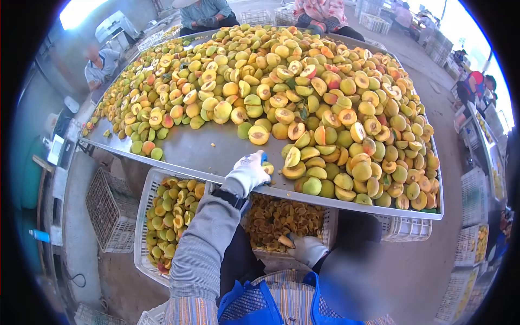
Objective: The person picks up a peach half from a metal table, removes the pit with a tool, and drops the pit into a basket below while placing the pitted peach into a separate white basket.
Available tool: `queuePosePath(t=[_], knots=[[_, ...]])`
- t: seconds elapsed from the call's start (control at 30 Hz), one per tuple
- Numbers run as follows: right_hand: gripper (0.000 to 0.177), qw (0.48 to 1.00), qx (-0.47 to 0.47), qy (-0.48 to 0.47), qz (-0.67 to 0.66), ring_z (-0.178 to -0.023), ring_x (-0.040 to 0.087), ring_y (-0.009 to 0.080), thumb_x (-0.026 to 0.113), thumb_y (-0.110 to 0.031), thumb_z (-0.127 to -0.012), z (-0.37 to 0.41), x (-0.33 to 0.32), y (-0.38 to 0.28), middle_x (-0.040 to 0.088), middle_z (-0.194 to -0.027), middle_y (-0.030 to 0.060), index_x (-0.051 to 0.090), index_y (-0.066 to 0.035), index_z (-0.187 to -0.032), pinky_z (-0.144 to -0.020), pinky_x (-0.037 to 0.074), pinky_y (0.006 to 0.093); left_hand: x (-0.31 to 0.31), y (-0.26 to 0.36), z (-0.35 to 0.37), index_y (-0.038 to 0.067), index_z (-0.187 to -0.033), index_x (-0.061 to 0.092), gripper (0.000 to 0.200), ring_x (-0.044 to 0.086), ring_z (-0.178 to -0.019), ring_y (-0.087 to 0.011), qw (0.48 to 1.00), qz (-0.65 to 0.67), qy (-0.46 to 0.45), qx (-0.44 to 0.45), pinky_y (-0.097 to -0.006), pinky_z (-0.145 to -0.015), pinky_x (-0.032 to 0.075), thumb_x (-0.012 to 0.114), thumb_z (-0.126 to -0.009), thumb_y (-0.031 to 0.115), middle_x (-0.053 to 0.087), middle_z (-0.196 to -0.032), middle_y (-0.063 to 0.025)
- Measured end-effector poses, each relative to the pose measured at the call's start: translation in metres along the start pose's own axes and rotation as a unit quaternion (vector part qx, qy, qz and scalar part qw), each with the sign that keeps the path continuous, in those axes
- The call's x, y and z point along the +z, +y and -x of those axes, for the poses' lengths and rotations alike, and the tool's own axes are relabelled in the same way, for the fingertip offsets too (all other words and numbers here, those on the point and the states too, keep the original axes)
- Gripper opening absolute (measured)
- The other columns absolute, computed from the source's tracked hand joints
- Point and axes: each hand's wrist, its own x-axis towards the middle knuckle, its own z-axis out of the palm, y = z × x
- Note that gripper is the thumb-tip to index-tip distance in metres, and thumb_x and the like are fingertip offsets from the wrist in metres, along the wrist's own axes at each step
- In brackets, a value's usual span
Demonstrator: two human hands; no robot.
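Note:
My left hand (251, 169), in a white glove with blue on the palm side, is closed on a small yellow-green peach half (267, 168) at the near edge of the metal table (189, 147). To its right and beyond it lies a large heap of halved peaches (325, 108), some with the stone hollow facing up. Below the table edge, my gloved right hand (307, 251) is closed round a short tan piece (286, 241), perhaps a wooden handle. That hand is over a crate of brown peach stones and scraps (284, 216); its fingers are partly hidden.
A white crate of peach halves (172, 214) stands left of my legs, beside another plastic crate (111, 211). People sit at the table's far side (206, 13) and left end (102, 65). More crates (470, 244) line the right side.

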Motion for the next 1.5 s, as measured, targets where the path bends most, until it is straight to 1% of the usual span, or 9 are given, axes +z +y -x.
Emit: queuePosePath(t=[0.23, 0.37, 0.4, 0.57, 0.93, 1.0, 1.3, 1.4, 1.5], knots=[[0.057, 0.956, -0.066, 0.219, -0.184, -0.085, 0.065, 0.0396, 0.064, -0.036, -0.085, 0.043, -0.043, -0.038, 0.067, -0.088, 0.0239, 0.050, -0.007, -0.131, -0.074, 0.051, 0.0459, 0.030, -0.006, 0.097, 0.007, -0.123, 0.055, 0.049, 0.061, -0.068, -0.0146, 0.647, 0.749, 0.003, 0.141, -0.0265, -0.053, 0.048, 0.054, -0.094, 0.046, 0.067, -0.094, -0.0085], [0.059, 0.949, -0.068, 0.254, -0.172, -0.082, 0.065, 0.0403, 0.064, -0.036, -0.085, 0.072, -0.070, -0.074, 0.066, -0.084, 0.0260, 0.048, -0.006, -0.134, -0.072, 0.052, 0.0449, 0.053, 0.002, 0.134, 0.007, -0.122, 0.056, 0.055, 0.063, -0.073, -0.0161, 0.694, 0.710, 0.001, 0.115, -0.0267, -0.059, 0.049, 0.040, -0.098, 0.054, 0.068, -0.099, -0.0082], [0.059, 0.960, -0.054, 0.235, -0.145, -0.082, 0.065, 0.0406, 0.065, -0.035, -0.085, 0.077, -0.073, -0.080, 0.065, -0.084, 0.0266, 0.049, -0.006, -0.133, -0.072, 0.052, 0.0447, 0.056, 0.009, 0.146, 0.005, -0.120, 0.056, 0.051, 0.066, -0.081, -0.0190, 0.849, 0.415, 0.186, 0.270, -0.0290, -0.066, 0.052, 0.043, -0.098, 0.048, 0.068, -0.101, -0.0092], [0.049, 0.860, -0.024, 0.322, -0.395, -0.084, 0.067, 0.0215, 0.067, -0.027, -0.085, 0.061, -0.053, -0.060, 0.068, -0.091, 0.0180, 0.055, -0.001, -0.124, -0.075, 0.050, 0.0338, 0.076, -0.002, 0.164, 0.000, -0.122, 0.054, 0.045, 0.066, -0.094, -0.0246, 0.622, 0.773, -0.018, 0.124, -0.0337, -0.080, 0.055, 0.049, -0.097, 0.038, 0.066, -0.107, -0.0145], [0.055, 0.888, -0.163, 0.363, -0.229, -0.094, 0.062, 0.0124, 0.074, -0.020, -0.081, 0.075, -0.064, -0.078, 0.068, -0.103, 0.0129, 0.054, -0.002, -0.129, -0.083, 0.050, 0.0298, 0.089, 0.015, 0.177, -0.006, -0.120, 0.055, 0.041, 0.063, -0.099, -0.0235, 0.750, 0.612, 0.078, 0.239, -0.0334, -0.083, 0.054, 0.050, -0.096, 0.027, 0.063, -0.111, -0.0158], [0.055, 0.863, -0.220, 0.311, -0.333, -0.093, 0.059, 0.0096, 0.075, -0.015, -0.081, 0.069, -0.066, -0.071, 0.067, -0.102, 0.0100, 0.053, -0.002, -0.130, -0.082, 0.050, 0.0286, 0.095, 0.005, 0.173, -0.005, -0.122, 0.054, 0.034, 0.062, -0.101, -0.0186, 0.574, 0.796, -0.117, 0.154, -0.0303, -0.090, 0.050, 0.051, -0.097, 0.019, 0.063, -0.114, -0.0124], [0.051, 0.800, -0.076, 0.325, -0.498, -0.077, 0.056, 0.0083, 0.070, -0.009, -0.082, 0.072, -0.045, -0.046, 0.065, -0.089, 0.0034, 0.054, -0.003, -0.130, -0.071, 0.049, 0.0241, 0.096, 0.007, 0.168, -0.004, -0.124, 0.051, 0.041, 0.064, -0.103, -0.0297, 0.470, 0.864, -0.076, 0.163, -0.0395, -0.087, 0.055, 0.056, -0.092, 0.021, 0.057, -0.124, -0.0200], [0.052, 0.880, -0.098, 0.293, -0.362, -0.085, 0.068, 0.0184, 0.068, -0.021, -0.084, 0.087, -0.038, -0.064, 0.069, -0.091, 0.0154, 0.053, -0.008, -0.132, -0.076, 0.051, 0.0308, 0.088, 0.018, 0.178, -0.004, -0.122, 0.051, 0.028, 0.063, -0.105, -0.0254, 0.741, 0.612, 0.129, 0.244, -0.0395, -0.090, 0.054, 0.045, -0.098, 0.009, 0.060, -0.117, -0.0155], [0.056, 0.935, -0.035, 0.273, -0.223, -0.086, 0.068, 0.0346, 0.069, -0.026, -0.083, 0.097, -0.039, -0.080, 0.066, -0.090, 0.0242, 0.051, -0.005, -0.132, -0.075, 0.053, 0.0383, 0.090, 0.022, 0.177, -0.004, -0.117, 0.053, 0.023, 0.062, -0.104, -0.0234, 0.773, 0.557, 0.184, 0.244, -0.0364, -0.093, 0.052, 0.041, -0.100, 0.006, 0.061, -0.113, -0.0144]])
